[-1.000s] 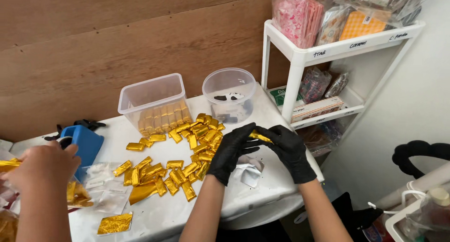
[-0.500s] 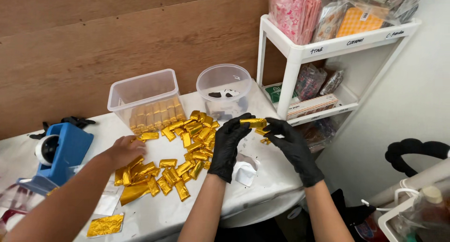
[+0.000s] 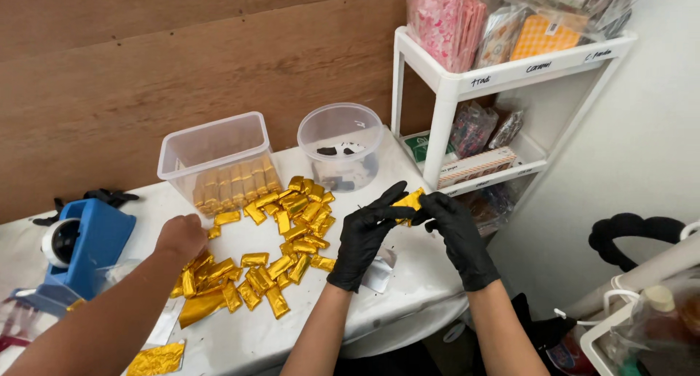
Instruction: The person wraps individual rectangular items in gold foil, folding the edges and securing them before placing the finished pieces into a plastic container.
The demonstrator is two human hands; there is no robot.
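1. Gold foil-wrapped piece [image 3: 410, 201] pinched between left hand [image 3: 362, 234] and right hand [image 3: 458, 230], both in black gloves, held just above the white bench [image 3: 408, 274] edge; each grip closed on the piece.
2. Pile of gold wrapped pieces [image 3: 281, 234] lies on the bench, left of the hands.
3. Rectangular clear tub [image 3: 215, 161] holds stacked gold pieces; round clear tub [image 3: 341, 139] sits beside it.
4. Another person's bare hand [image 3: 181, 237] rests at the pile's left edge.
5. Blue tape dispenser [image 3: 84, 248] far left; white shelf rack [image 3: 496, 92] right.
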